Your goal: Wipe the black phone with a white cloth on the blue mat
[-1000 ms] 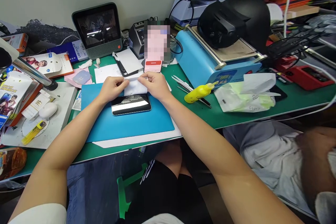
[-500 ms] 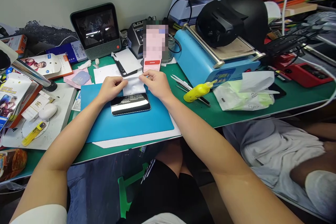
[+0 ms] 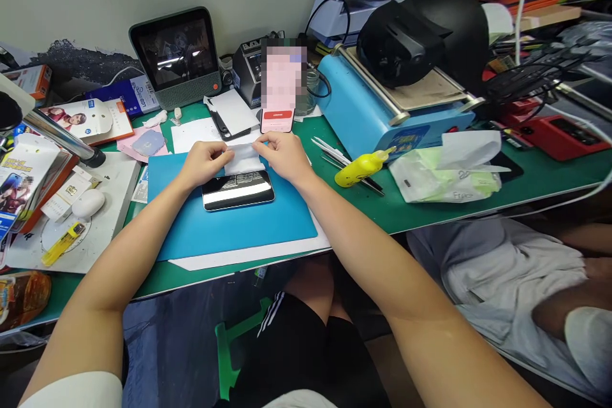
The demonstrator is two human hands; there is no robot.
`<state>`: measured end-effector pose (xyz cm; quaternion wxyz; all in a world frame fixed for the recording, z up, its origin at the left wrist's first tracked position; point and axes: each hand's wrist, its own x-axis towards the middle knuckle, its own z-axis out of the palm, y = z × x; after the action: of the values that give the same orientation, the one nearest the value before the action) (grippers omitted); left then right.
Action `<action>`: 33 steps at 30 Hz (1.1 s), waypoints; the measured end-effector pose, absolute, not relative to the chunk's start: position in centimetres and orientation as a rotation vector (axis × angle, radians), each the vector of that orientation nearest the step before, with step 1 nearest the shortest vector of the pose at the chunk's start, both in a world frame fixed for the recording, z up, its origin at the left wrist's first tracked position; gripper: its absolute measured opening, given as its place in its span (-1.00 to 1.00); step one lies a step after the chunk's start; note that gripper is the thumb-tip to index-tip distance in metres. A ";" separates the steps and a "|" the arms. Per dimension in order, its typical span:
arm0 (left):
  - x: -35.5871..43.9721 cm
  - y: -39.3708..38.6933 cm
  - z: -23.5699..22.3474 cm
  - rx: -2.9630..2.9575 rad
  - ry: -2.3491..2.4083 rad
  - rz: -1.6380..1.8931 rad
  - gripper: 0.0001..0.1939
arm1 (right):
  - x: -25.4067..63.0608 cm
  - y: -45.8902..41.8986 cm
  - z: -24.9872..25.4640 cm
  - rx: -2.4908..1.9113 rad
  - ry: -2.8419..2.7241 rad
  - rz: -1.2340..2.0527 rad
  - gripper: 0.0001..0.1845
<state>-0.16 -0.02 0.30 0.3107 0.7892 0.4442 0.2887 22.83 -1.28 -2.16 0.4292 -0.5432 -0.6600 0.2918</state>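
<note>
A dark phone (image 3: 238, 190) lies screen up on a blue mat (image 3: 229, 223). Just beyond it, both hands hold a small white sheet (image 3: 243, 159) over the mat. My left hand (image 3: 204, 160) pinches the sheet's left edge and my right hand (image 3: 282, 154) pinches its right edge. The sheet hangs slightly above the phone's far edge. A second phone (image 3: 278, 92) with a pink screen stands upright behind the hands.
A blue machine (image 3: 382, 108) with a black helmet (image 3: 425, 32) stands at the right, with a yellow bottle (image 3: 361, 167), tweezers and a plastic bag (image 3: 444, 172) in front. A small screen (image 3: 176, 54) sits at the back. Boxes, a lighter (image 3: 60, 243) and clutter fill the left. Another person's legs are at the lower right.
The hands and sheet have shifted only slightly; the right hand's fingers have crept along the sheet's top edge. The person at the right moved a leg.
</note>
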 end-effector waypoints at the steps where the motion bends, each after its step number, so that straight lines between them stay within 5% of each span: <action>1: -0.2 0.0 0.3 2.082 1.174 0.763 -0.60 | 22.8 -1.3 -2.1 -1.357 -1.649 0.735 -0.80; 11: -0.1 -0.1 0.4 2.039 1.144 0.857 -0.64 | 23.0 -1.2 -2.0 -1.148 -1.599 0.712 -0.79; 22: -0.5 0.0 0.6 1.848 0.959 0.912 -0.73 | 23.4 -3.8 0.1 -0.782 -2.088 1.346 -0.73; 33: -0.3 -0.1 0.3 1.879 0.984 0.921 -0.72 | 20.3 -5.4 -1.1 -0.519 -2.479 0.694 -0.66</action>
<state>-0.30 -0.05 0.32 0.4028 0.7438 0.3896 0.3644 20.25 -5.44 -1.06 0.2546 -0.1912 -0.9128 0.2556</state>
